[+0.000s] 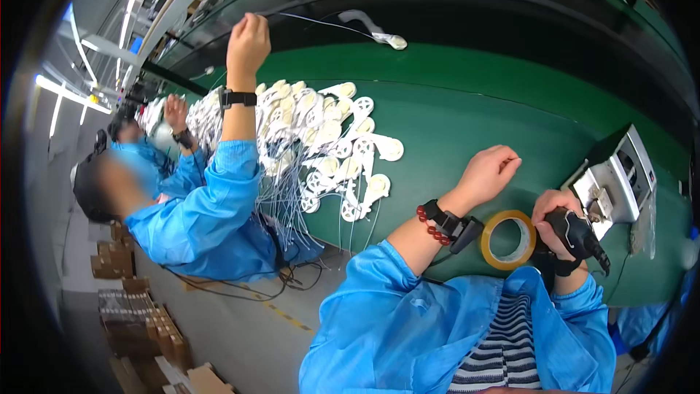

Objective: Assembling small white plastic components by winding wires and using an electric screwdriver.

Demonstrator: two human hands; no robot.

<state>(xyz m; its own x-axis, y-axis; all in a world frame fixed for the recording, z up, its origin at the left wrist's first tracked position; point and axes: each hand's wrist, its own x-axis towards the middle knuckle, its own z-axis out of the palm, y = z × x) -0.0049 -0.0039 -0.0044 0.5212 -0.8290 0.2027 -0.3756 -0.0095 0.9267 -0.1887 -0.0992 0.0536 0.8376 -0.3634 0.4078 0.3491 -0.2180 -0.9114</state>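
Observation:
My left hand (494, 173) is over the green table with its fingers curled closed; whatever they may hold is hidden. Beside the metal-and-black bench device (616, 179) is my right hand (555, 211), close to its silver front plate. A black unit (574, 233) covers part of that hand, so its fingers cannot be made out. Between my wrists lies a roll of yellowish tape (493, 248). A black wrist unit (461, 232) and a red bead bracelet (433, 230) are on my left wrist.
Left of my hands, white wheel-shaped parts with thin cables (328, 138) are heaped on the green table (430, 120). A co-worker's raised hand (249, 44) is near a cable leading to a white part (396, 41) on the dark belt. Cardboard boxes (113, 259) stand on the floor.

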